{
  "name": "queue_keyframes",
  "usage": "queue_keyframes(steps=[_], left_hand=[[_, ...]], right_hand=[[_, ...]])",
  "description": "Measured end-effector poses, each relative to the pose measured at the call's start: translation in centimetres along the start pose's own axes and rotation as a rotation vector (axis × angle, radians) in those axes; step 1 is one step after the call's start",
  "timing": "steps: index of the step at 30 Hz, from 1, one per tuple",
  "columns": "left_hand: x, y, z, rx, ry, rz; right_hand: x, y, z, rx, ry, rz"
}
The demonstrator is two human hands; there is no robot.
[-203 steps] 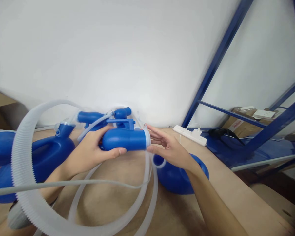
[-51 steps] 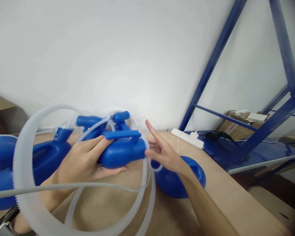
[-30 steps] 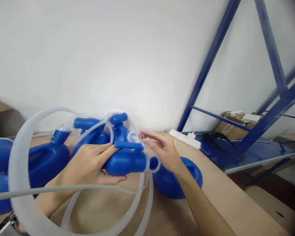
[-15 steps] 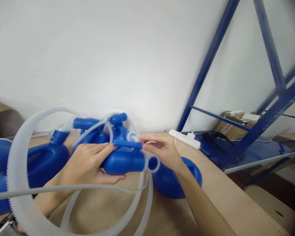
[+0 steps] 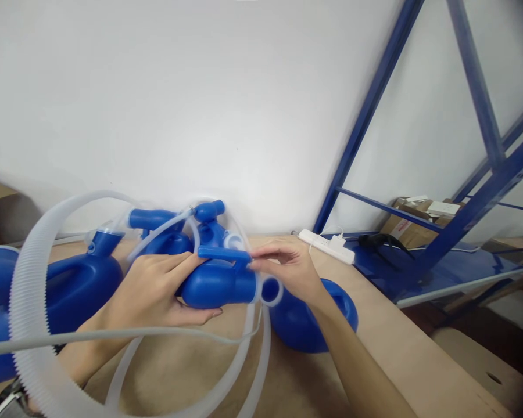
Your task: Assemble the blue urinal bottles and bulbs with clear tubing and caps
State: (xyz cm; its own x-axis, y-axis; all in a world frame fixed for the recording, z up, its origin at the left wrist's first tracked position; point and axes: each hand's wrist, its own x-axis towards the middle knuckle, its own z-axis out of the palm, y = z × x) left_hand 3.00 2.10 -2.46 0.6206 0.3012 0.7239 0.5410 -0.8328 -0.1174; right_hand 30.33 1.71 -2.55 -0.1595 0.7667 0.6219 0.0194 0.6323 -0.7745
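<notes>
My left hand (image 5: 161, 290) is wrapped round a blue plastic urinal head (image 5: 220, 284), which lies sideways with its collar to the right. A flat blue bar (image 5: 220, 253) runs along its top. The fingertips of my right hand (image 5: 290, 267) pinch the right end of that bar. Just right of the collar is the open round mouth (image 5: 271, 290) of a blue urinal bottle (image 5: 303, 331), partly behind my right forearm. Clear hoses (image 5: 237, 354) hang below the head.
More blue urinal bottles (image 5: 78, 284) stand at left, with a ribbed clear hose (image 5: 30, 290) looping close in front. A white power strip (image 5: 326, 247) lies by the wall. A blue metal rack (image 5: 370, 110) and a cardboard box (image 5: 409, 226) are at right.
My right fingertips have closed in on the right end of the blue bar; before, they were slightly above and behind it. My left hand keeps its hold, shifted barely leftward.
</notes>
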Motion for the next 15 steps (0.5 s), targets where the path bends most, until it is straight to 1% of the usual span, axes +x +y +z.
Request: queue_keyframes(steps=[3,8,15], left_hand=[[-0.1,0.0,0.3,-0.005,0.001,-0.002],[-0.3,0.3,0.7,0.036,-0.025,-0.020],[-0.4,0.3,1.6,0.058,0.027,-0.002]], right_hand=[[0.0,0.2,0.3,-0.018,0.042,-0.036],[-0.2,0.4,1.0,-0.011,0.099,0.001],[-0.3,0.0,1.4,-0.002,0.107,0.004]])
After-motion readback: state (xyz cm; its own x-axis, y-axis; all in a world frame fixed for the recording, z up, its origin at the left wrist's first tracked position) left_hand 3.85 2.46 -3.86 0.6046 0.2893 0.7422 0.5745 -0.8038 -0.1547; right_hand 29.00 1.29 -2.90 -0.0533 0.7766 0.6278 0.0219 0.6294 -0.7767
